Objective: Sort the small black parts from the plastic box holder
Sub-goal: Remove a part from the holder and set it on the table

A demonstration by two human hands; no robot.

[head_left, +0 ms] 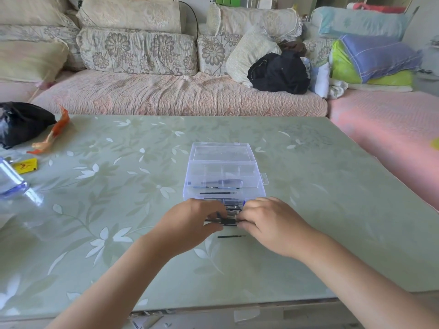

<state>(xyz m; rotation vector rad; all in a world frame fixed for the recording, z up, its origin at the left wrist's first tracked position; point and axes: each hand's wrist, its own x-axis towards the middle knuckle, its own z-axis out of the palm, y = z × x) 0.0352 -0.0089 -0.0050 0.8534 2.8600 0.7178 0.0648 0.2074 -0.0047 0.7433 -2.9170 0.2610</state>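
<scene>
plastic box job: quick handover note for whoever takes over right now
Left hand and right hand both pinch a bundle of small black parts at the near edge of the open, clear plastic box.
One thin black rod lies alone on the table, just on the near side of the hands.
More thin dark pieces lie in the box compartments.
Done: apparently only that one rod is out. Left: most of the sorting.

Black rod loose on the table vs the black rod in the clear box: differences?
The loose rod lies on the table top. The boxed rod lies inside the clear box, farther from the person. The loose rod looks shorter than the boxed rod. Both are thin, black and lie crosswise.
</scene>
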